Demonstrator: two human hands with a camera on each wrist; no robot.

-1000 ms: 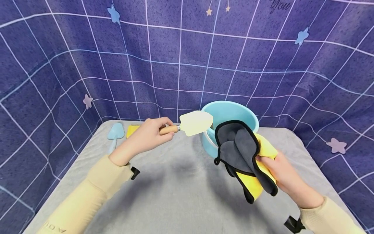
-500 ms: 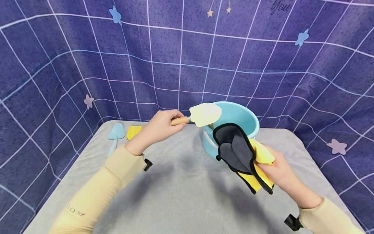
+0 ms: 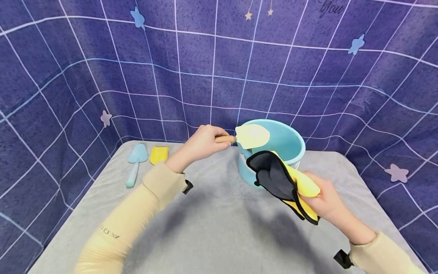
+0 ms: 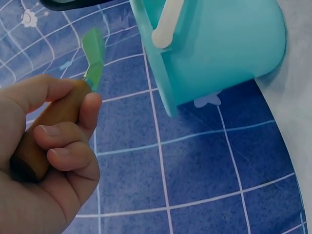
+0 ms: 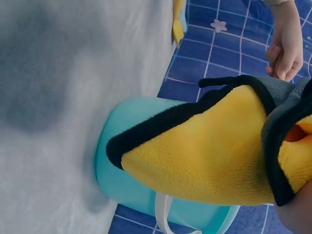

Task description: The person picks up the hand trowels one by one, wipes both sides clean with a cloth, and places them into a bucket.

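Observation:
My left hand (image 3: 205, 142) grips the wooden handle of a small trowel (image 3: 254, 136), whose pale yellow-green blade reaches over the near-left rim of a light blue bucket (image 3: 289, 148). In the left wrist view the fingers curl round the trowel handle (image 4: 58, 114). My right hand (image 3: 325, 196) holds a bunched cloth (image 3: 273, 175), yellow on one side and dark grey on the other with black edging. The cloth hangs in front of the bucket and covers part of its near side; in the right wrist view its yellow face (image 5: 209, 146) fills the middle.
A light blue toy shovel (image 3: 138, 154) and a yellow scoop-like piece (image 3: 159, 155) lie at the back left of the grey-covered surface (image 3: 219, 228). A purple grid-patterned curtain (image 3: 195, 76) hangs behind and along both sides. The bucket has a white handle (image 4: 168, 24).
My left hand has moved right with the trowel, bringing the blade over the bucket rim. The cloth in my right hand has turned and bunched slightly. More of the shovel and yellow piece shows.

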